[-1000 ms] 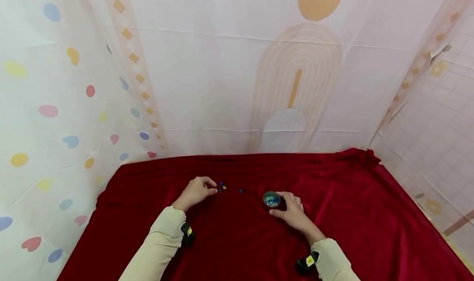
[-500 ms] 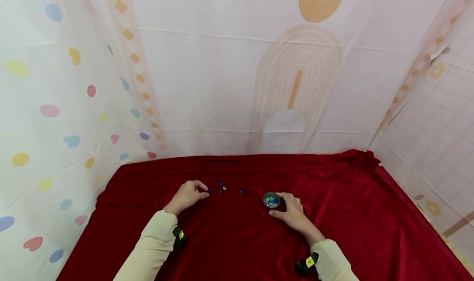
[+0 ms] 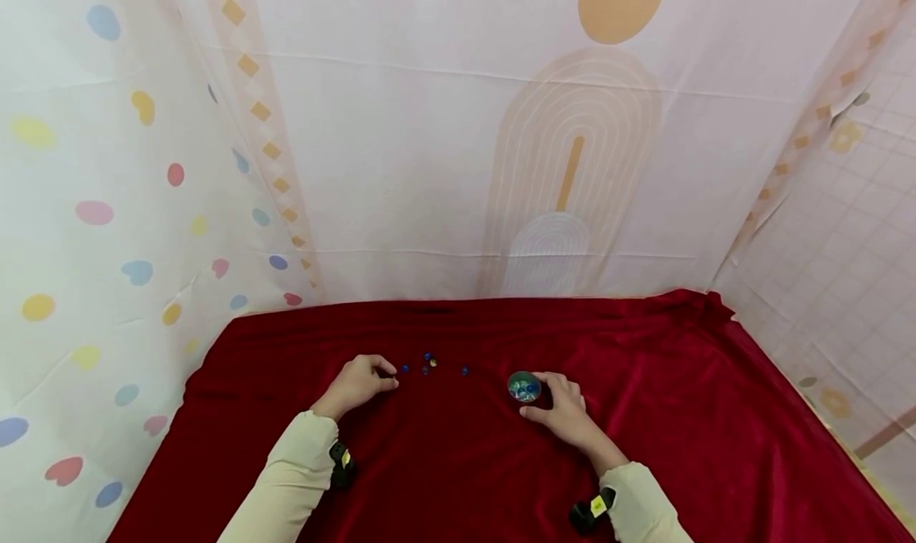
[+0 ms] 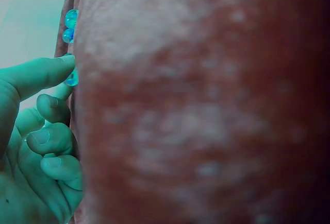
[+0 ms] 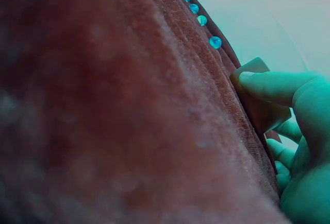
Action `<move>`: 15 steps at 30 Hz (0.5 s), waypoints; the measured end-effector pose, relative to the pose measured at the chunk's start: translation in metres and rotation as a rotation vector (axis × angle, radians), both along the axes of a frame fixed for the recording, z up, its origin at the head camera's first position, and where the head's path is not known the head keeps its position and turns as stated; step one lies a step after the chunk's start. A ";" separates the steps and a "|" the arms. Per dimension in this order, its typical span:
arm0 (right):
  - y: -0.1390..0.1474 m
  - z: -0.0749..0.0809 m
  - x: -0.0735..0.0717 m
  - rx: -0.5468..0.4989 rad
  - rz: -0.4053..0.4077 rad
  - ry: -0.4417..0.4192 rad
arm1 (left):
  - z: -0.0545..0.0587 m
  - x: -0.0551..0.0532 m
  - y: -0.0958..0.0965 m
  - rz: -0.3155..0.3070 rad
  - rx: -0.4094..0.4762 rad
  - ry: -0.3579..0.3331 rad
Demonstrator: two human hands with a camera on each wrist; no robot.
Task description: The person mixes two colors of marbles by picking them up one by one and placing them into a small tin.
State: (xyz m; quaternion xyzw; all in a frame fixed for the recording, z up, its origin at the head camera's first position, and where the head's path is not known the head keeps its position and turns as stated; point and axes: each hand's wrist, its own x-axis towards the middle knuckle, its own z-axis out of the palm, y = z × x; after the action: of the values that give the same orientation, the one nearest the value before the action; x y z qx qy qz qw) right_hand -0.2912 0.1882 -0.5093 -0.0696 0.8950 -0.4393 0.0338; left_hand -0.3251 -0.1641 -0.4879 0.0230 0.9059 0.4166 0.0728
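In the head view my left hand (image 3: 358,384) is low over the red cloth, left of a loose group of marbles. The left wrist view has a marble (image 4: 72,77) between its thumb and index finger, while the other fingers curl in. Just past the fingertips lies a blue marble (image 3: 405,368). Beyond it sit a yellowish marble (image 3: 432,362), another blue marble (image 3: 428,356) and a darker one (image 3: 425,370). My right hand (image 3: 565,408) grips a small round cup (image 3: 510,387) from its right side, thumb in front. Several blue and clear marbles show inside the cup.
A lone marble (image 3: 464,371) lies between the group and the cup. Dark red cloth (image 3: 444,463) with folds covers the table. Patterned curtains (image 3: 401,169) rise behind and at both sides.
My left hand has drawn back left and toward me from the group. A blue marble now shows apart at the group's left, where the fingers were. The right hand and cup stay in place.
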 end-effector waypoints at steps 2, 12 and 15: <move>0.000 0.000 0.000 0.001 0.000 0.004 | 0.000 0.001 0.000 -0.007 -0.001 0.006; 0.001 -0.002 -0.002 0.007 0.002 0.004 | -0.002 -0.001 0.000 -0.012 -0.001 0.013; 0.001 -0.002 -0.002 0.006 0.003 0.003 | -0.001 -0.002 0.005 -0.018 0.014 0.025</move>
State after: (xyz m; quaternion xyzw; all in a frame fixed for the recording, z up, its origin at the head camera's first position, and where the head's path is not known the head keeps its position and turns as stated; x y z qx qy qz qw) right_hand -0.2937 0.1889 -0.5114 -0.0715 0.8962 -0.4366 0.0332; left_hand -0.3270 -0.1590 -0.4886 0.0368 0.9036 0.4219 0.0653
